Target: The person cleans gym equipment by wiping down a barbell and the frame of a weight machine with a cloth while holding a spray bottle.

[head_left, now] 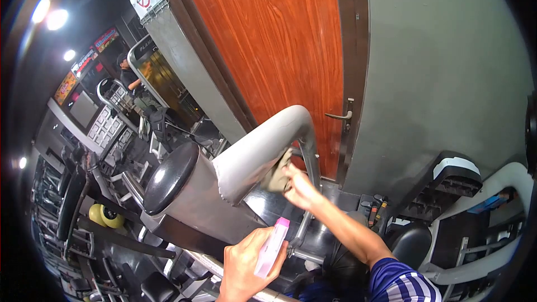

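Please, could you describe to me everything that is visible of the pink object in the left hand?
The pink object is slim and elongated, with straight edges, a pale pink body and a brighter pink upper end. It may be plastic; any print is too small to read. It is tilted, its bright end leaning right in the picture, and is held in the left hand, between fingers and thumb.

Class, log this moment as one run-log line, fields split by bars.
left grip: holding pink-and-white object | right grip: holding beige cloth | cloth: beside grey machine frame, contact unclear
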{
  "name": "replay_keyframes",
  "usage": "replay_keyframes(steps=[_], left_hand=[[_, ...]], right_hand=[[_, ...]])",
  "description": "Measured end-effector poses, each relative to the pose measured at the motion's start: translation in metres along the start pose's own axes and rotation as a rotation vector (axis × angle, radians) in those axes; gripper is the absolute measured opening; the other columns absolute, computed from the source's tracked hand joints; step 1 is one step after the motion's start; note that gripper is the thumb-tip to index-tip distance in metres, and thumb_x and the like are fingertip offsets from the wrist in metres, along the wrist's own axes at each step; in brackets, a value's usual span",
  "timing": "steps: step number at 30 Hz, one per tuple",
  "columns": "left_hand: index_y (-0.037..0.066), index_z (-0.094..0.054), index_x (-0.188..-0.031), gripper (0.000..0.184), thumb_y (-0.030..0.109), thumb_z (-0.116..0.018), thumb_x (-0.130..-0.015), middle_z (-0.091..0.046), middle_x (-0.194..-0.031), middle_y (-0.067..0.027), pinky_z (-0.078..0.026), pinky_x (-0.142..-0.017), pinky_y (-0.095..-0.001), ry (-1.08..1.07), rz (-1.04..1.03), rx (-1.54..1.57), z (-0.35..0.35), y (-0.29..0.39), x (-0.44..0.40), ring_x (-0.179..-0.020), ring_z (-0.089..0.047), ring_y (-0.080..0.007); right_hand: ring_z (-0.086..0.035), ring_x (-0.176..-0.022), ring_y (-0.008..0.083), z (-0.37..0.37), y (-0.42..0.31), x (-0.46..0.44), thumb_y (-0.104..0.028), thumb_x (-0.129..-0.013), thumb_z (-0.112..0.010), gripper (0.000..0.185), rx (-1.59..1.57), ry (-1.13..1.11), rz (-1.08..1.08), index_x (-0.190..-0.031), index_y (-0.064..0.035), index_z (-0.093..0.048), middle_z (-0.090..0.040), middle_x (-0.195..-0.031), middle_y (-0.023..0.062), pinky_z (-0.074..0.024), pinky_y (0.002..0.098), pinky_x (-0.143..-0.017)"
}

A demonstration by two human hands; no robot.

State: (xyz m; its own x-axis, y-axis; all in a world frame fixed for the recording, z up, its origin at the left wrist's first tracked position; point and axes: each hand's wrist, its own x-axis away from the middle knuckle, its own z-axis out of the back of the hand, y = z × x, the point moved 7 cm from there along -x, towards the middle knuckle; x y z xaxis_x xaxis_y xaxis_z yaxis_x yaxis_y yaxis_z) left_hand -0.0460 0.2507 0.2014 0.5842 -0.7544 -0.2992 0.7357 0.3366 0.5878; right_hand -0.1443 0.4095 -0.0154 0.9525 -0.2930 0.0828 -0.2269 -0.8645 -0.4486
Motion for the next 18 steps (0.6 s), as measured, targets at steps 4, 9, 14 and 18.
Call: replay_keyframes(steps=[4,9,14,18], left_hand=[[0.004,-0.065,-0.105,0.025,0.006,-0.067,-0.079,-0.066,-0.091,-0.0147,-0.053,-0.071,-0.0358,-0.020,0.016,0.074,0.001,0.000,0.003,-0.079,-0.065,-0.0335],[0.005,-0.065,-0.097,0.025,0.008,-0.076,-0.075,-0.067,-0.081,-0.0101,-0.054,-0.057,-0.0332,0.052,-0.060,0.000,0.004,-0.003,-0.002,-0.066,-0.068,-0.0276],[0.005,-0.065,-0.097,0.024,0.007,-0.076,-0.075,-0.067,-0.080,-0.0101,-0.054,-0.057,-0.0335,0.023,-0.068,-0.015,-0.003,-0.012,0.000,-0.066,-0.067,-0.0283],[0.000,-0.065,-0.093,0.023,0.002,-0.075,-0.073,-0.066,-0.079,-0.0119,-0.052,-0.061,-0.0330,0.018,-0.072,-0.046,-0.002,0.000,-0.003,-0.067,-0.066,-0.0283]], right_hand=[[-0.061,-0.093,0.0170,-0.043,0.042,0.043,-0.015,-0.100,-0.046,0.020,1.084,-0.177,0.154,-0.116,-0.0047,-0.053,-0.058,-0.112,0.0031,-0.0489,0.0297,-0.077],[-0.059,-0.107,0.0369,-0.057,0.028,0.058,-0.014,-0.096,-0.051,0.035,1.209,-0.345,0.386,-0.125,0.0053,-0.051,-0.055,-0.124,0.0198,-0.0467,0.0387,-0.091],[-0.061,-0.101,0.0366,-0.066,0.005,0.068,-0.013,-0.093,-0.053,0.033,1.289,-0.386,0.471,-0.122,0.0046,-0.053,-0.059,-0.117,0.0207,-0.0480,0.0396,-0.087],[-0.061,-0.098,0.0382,-0.076,-0.001,0.062,-0.013,-0.091,-0.055,0.029,1.232,-0.343,0.345,-0.116,0.0023,-0.057,-0.061,-0.108,0.0213,-0.0481,0.0414,-0.084]])
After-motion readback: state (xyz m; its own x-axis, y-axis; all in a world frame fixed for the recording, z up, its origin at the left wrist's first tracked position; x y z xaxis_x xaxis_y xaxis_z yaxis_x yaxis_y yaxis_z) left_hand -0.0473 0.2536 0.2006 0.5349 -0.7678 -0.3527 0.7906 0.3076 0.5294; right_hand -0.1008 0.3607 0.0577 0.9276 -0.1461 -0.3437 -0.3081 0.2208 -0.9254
